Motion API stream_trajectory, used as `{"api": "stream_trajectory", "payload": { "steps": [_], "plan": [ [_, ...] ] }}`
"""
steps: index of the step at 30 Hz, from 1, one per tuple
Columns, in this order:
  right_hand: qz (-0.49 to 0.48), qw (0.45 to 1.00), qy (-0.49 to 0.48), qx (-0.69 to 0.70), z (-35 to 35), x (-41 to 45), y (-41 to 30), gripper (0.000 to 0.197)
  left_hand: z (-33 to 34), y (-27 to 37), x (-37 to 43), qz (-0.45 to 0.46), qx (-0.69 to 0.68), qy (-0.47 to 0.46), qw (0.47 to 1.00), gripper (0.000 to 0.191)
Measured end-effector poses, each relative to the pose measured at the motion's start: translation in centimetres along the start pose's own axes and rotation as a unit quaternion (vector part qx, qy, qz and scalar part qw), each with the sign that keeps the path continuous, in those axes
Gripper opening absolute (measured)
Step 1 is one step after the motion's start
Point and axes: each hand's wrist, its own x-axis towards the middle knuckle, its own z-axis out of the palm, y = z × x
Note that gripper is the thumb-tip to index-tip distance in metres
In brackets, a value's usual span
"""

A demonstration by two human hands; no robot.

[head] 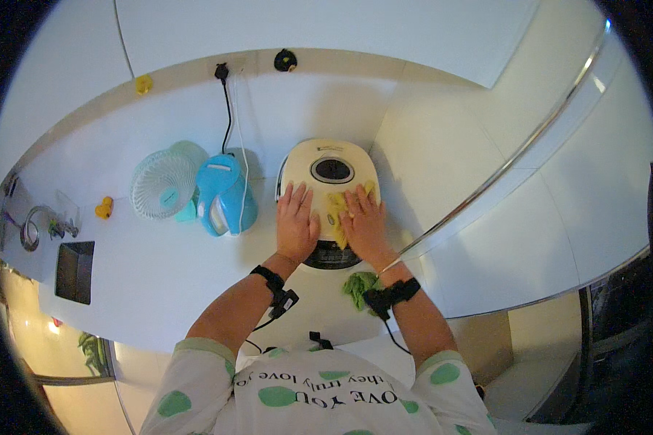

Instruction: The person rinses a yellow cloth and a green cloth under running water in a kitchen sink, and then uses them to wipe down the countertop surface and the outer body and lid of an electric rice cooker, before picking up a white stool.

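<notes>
A cream rice cooker (299, 157) with a dark round panel on its lid stands on the white counter before me. My left hand (296, 223) lies flat on the left part of the lid, fingers a little apart, with nothing in it. Under my right hand (365, 223) a yellow cloth (337, 215) is pressed against the right part of the lid; the cloth shows between and left of the fingers. Near my right wrist a crumpled green cloth (359, 288) lies on the counter in front of the cooker.
Left of the cooker stand a blue electric kettle (228, 190) and a pale fan (166, 185). A black plug (221, 72) sits in the wall socket, its cord running down behind the kettle. Farther left are a faucet (30, 231) and a small dark sink (75, 272). A wall closes the right side.
</notes>
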Motion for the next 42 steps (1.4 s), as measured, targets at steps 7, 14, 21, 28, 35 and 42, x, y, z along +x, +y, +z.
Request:
{"api": "stream_trajectory", "payload": {
  "steps": [7, 14, 21, 28, 35, 42],
  "plan": [
    [0.042, 0.998, -0.048, -0.015, 2.3, 7.9, 4.3, 0.057, 0.2, -0.1, -0.4, -0.005, -0.039, 0.024, 0.999, 0.049],
    [0.063, 0.994, -0.072, -0.044, 6.1, 17.7, 1.8, 0.059, -0.1, -0.9, -0.5, 0.001, -0.047, 0.04, 0.998, 0.049],
    [-0.217, 0.973, -0.044, -0.06, 6.5, 16.0, -3.0, 0.057, -0.4, -0.2, -0.9, -0.006, -0.084, 0.048, 0.995, 0.056],
    [-0.243, 0.969, -0.051, 0.006, -0.6, 6.7, -3.6, 0.052, -0.1, -0.6, -1.1, -0.018, -0.149, 0.111, 0.983, 0.048],
    [-0.125, 0.986, -0.098, 0.053, -4.5, 1.2, -1.0, 0.054, -0.5, -0.5, -1.1, -0.048, -0.089, 0.063, 0.993, 0.065],
    [-0.091, 0.994, -0.059, -0.032, 3.8, 12.0, 7.6, 0.057, 0.6, -0.1, -1.3, -0.037, -0.058, 0.025, 0.997, 0.056]
  ]
}}
